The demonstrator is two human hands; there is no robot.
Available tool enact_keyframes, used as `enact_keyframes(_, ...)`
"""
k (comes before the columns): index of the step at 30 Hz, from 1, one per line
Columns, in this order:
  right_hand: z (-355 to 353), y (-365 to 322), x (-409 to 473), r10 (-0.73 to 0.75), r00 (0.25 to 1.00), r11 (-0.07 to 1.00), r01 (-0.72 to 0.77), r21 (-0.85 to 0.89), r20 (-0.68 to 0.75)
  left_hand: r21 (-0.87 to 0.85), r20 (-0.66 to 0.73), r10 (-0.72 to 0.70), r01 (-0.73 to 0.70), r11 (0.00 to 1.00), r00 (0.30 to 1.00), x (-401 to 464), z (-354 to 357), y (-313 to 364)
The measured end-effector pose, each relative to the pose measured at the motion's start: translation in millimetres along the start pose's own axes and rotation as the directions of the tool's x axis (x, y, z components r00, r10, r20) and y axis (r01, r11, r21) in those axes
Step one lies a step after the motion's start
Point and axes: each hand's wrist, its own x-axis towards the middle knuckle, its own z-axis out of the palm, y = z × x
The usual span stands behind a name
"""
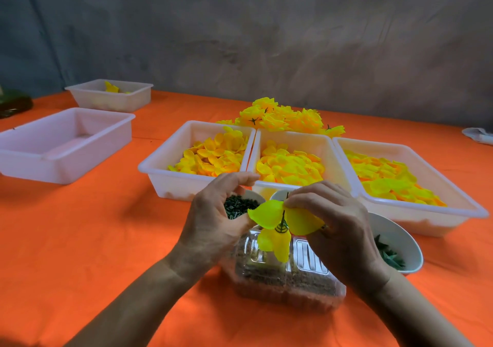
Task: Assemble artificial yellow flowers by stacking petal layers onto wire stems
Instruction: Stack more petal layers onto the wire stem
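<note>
A yellow petal layer [269, 214] sits on a thin dark wire stem [283, 216] with a green calyx [282, 228] under it, held over a clear plastic box [285, 282]. My right hand [333, 221] pinches the petal layer at the stem from the right. My left hand [216, 218] curls beside the petals on the left, its thumb against their edge. Three white trays hold loose yellow petals: left [165, 184], middle [330, 149], right [469, 210]. Finished yellow flowers [282, 117] are piled behind them.
A bowl of small dark pieces [240, 205] lies behind my left hand. A white bowl with green pieces [400, 242] stands at the right. An empty white tray [64, 143] and a smaller tray [112, 95] sit at the far left on the orange tablecloth [93, 240].
</note>
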Motion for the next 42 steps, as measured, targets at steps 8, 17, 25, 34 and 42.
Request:
enact_keyframes(8, 3, -1, -9, -0.041, 0.999, 0.998, 0.042, -0.052, 0.027, 0.131, 0.084, 0.256, -0.265, 0.955, 0.963, 1, 4, 3)
enact_keyframes(17, 6, 3, -18, -0.008, 0.999, 1.000, 0.008, 0.000, 0.051, 0.204, 0.135, 0.347, -0.369, 0.907, 0.928, 0, 8, -3)
enact_keyframes(25, 7, 9, -19, -0.019, 0.996, 1.000, 0.017, 0.023, 0.093, 0.296, 0.192, 0.414, -0.455, 0.840, 0.890, -4, 9, -8)
enact_keyframes(34, 7, 11, -24, -0.032, 0.992, 0.999, 0.031, 0.005, 0.119, 0.337, 0.236, 0.478, -0.532, 0.777, 0.846, -6, 9, -11)
enact_keyframes(42, 5, 11, -28, -0.047, 0.990, 0.998, 0.051, -0.028, 0.133, 0.371, 0.288, 0.493, -0.570, 0.733, 0.821, -9, 10, -13)
